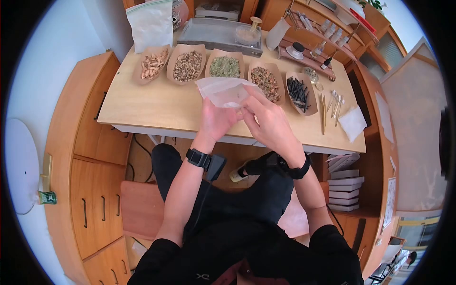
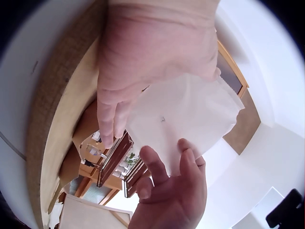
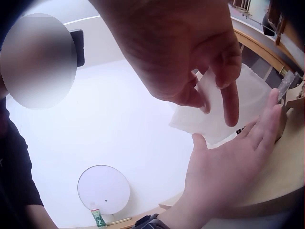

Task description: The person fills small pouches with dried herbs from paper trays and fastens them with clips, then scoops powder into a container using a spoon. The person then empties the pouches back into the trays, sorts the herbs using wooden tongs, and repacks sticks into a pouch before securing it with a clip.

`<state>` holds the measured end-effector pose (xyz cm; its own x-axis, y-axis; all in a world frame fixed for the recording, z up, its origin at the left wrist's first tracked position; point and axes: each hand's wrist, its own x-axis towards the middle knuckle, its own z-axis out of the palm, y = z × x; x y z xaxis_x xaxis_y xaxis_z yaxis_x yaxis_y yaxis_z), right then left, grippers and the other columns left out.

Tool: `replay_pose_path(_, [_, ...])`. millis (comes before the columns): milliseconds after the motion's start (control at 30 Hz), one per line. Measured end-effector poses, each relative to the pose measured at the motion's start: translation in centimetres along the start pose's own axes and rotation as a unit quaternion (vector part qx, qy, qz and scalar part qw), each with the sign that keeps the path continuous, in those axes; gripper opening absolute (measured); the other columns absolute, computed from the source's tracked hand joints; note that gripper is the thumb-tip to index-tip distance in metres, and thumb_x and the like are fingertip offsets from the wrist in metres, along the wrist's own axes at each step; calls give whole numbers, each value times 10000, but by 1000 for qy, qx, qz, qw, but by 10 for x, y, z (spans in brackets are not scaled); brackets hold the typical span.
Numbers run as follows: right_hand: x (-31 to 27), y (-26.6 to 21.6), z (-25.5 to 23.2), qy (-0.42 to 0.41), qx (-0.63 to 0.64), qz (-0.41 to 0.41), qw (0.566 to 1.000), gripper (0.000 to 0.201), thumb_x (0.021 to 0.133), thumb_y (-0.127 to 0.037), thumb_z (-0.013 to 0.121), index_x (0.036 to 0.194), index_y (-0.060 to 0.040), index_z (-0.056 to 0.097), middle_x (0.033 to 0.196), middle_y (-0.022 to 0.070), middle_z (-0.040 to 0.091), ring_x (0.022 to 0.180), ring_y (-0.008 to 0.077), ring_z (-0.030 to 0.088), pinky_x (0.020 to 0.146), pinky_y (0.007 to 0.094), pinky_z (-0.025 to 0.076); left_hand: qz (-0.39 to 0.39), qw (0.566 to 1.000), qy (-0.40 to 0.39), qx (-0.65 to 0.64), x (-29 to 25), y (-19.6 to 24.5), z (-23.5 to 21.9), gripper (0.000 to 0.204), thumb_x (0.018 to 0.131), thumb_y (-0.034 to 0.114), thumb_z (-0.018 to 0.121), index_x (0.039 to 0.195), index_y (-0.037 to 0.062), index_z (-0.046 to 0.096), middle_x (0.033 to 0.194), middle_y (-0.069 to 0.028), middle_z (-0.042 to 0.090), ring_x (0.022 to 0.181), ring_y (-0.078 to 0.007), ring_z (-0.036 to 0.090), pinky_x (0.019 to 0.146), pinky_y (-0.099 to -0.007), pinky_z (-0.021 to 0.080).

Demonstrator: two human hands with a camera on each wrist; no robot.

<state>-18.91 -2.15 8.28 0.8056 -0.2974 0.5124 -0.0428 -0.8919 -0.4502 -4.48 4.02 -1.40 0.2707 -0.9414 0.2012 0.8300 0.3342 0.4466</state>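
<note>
A thin whitish paper pouch [image 1: 221, 92] is held up over the front of the table, in front of trays of dried material. My left hand [image 1: 217, 118] is under its lower edge, palm up and fingers fairly straight; in the left wrist view this hand [image 2: 157, 57] lies along the pouch [image 2: 190, 105]. The right hand [image 1: 273, 123] pinches the pouch at its right side. In the right wrist view, the right hand [image 3: 190, 52] has one finger extended across the pouch [image 3: 252, 90], with the left hand [image 3: 228, 167] below. A small dark mark shows on the pouch.
Paper trays hold brown slices [image 1: 153, 65], brown pieces [image 1: 187, 65], green herb [image 1: 224, 67], mixed flakes [image 1: 265, 83] and black sticks [image 1: 298, 93]. At the right lie tweezers [image 1: 323, 114], small tools and a white sheet [image 1: 352, 123]. Behind stand a grey tray [image 1: 204, 35] and a wooden rack [image 1: 308, 64].
</note>
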Motion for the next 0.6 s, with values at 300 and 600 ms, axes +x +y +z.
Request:
replay_pose_path(300, [-3, 2, -6, -116, -32, 28, 992, 209, 915, -54, 520, 1123, -41, 542, 867, 173, 691, 762, 401, 643, 644, 465, 504, -19, 999, 41, -21, -3, 1, 0, 843, 879, 792, 267, 1482, 209, 353, 1445, -94, 461, 1265, -292, 502, 982, -496, 470])
replay_pose_path(600, [-3, 5, 0, -101, -5, 12, 995, 150, 904, -132, 583, 962, -39, 481, 770, 222, 627, 723, 431, 616, 596, 502, 477, 18, 1000, -12, 14, -3, -4, -9, 1059, 718, 900, 398, 1500, 190, 322, 1468, -88, 432, 1309, -302, 445, 1005, -505, 424])
